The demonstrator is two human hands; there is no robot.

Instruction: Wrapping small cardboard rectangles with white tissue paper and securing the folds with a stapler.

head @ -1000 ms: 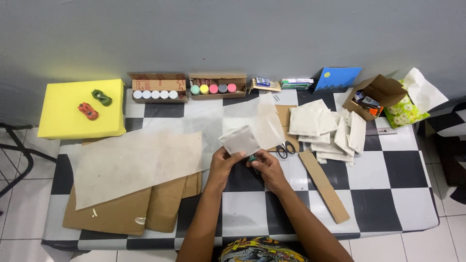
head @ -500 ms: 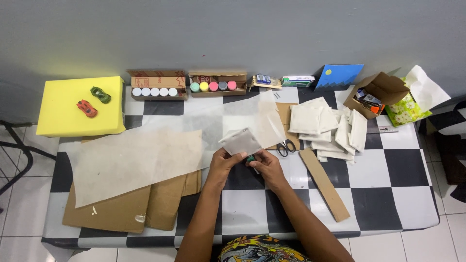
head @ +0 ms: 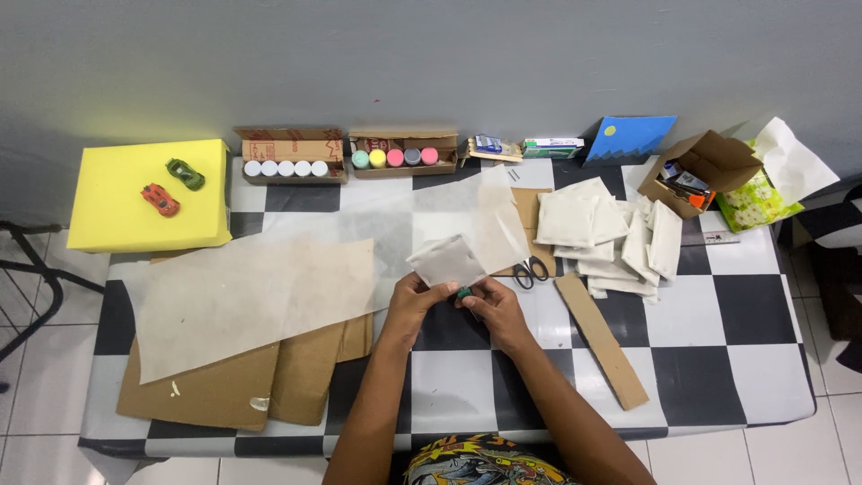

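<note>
On the far left, a yellow foam block (head: 148,195) sits at the edge of the black-and-white chequered counter (head: 700,377), carrying a red toy car (head: 160,199) and a green toy car (head: 185,173). To its right a large translucent paper sheet (head: 256,296) lies over flat brown cardboard pieces (head: 242,382) at the near left. Along the far edge stand two open cardboard boxes — one of white-capped jars (head: 285,168), one of coloured paint jars (head: 395,157).

At the centre, the left hand (head: 415,301) is closed on the near edge of a small folded square of white paper (head: 446,261), thumb on top, the sheet tilted up off the counter. Just beside it the right hand (head: 489,304) has its fingers curled around a small green object (head: 464,293) pressed against the paper's lower corner; what that object is cannot be told, since the fingers cover most of it. Black-handled scissors (head: 528,269) lie just right of the hands, then a long cardboard strip (head: 601,339) and a heap of folded white paper packets (head: 611,238).

The likely trouble is in the grip: the thin paper is held only at one edge, so it could crease, tear or slip if the green piece is pushed hard. An elbow swinging right could also catch the scissors or scatter the packets.
</note>
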